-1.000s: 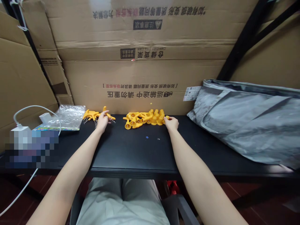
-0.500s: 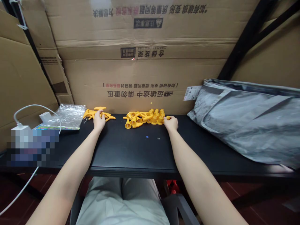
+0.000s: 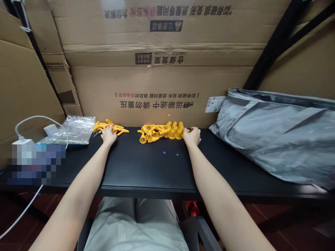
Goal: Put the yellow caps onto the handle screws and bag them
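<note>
My left hand (image 3: 109, 136) is at the left pile of yellow handle-shaped plastic pieces (image 3: 123, 131), its fingers closed around one tilted yellow handle piece (image 3: 109, 122). Small metal hooks or springs poke out at that pile's left side. To the right, my right hand (image 3: 193, 136) has curled fingers at the end of a row of upright yellow plastic cups (image 3: 179, 133). A bit of yellow shows between its thumb and fingers, mostly hidden. Left of those cups lies a heap of yellow bell-shaped pieces (image 3: 143, 139) and handles.
A crinkled clear plastic bag (image 3: 78, 129) and a white charger (image 3: 23, 148) with its cable sit on the left of the black table (image 3: 146, 170). On the right rests a large grey bag (image 3: 272, 136). Printed cardboard (image 3: 157, 80) stands along the back.
My left hand has shifted slightly left, and the handle piece at its fingers has tilted from level. My right hand has turned a little, its fingers raised more, staying by the cups.
</note>
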`<state>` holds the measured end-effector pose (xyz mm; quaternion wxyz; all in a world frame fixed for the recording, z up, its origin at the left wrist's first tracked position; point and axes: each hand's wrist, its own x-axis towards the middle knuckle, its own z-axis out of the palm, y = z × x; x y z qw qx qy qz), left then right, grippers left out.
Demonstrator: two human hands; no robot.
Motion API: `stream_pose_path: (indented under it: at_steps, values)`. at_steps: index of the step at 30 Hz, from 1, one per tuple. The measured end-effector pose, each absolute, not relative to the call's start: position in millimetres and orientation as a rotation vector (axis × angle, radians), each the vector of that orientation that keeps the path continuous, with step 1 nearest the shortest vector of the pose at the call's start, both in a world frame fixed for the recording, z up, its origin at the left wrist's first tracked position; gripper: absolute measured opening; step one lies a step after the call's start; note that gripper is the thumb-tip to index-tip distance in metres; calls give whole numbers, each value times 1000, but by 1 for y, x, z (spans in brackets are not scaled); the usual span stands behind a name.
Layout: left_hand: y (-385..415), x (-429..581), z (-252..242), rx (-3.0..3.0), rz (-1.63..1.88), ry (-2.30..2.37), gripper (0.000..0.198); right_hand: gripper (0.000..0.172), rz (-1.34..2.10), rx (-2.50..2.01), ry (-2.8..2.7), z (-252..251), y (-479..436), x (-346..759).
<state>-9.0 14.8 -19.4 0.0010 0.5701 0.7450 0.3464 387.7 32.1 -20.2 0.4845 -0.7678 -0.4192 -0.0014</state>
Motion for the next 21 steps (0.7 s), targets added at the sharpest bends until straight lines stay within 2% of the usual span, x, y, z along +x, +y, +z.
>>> stream_pose_path:
  at_steps: [5,13,21]
  values:
    - [19,-11,-24,1720,1045,2356,62,26,-20,-1861,-1023,-22,33,388]
    - [24,-17,-18,1680,1050,2388,57,26,-39,-1844,-1034,-21,32,386]
    - [32,-50,-11,1785,785,2433,54,26,-39,-1853,-1045,-18,27,383]
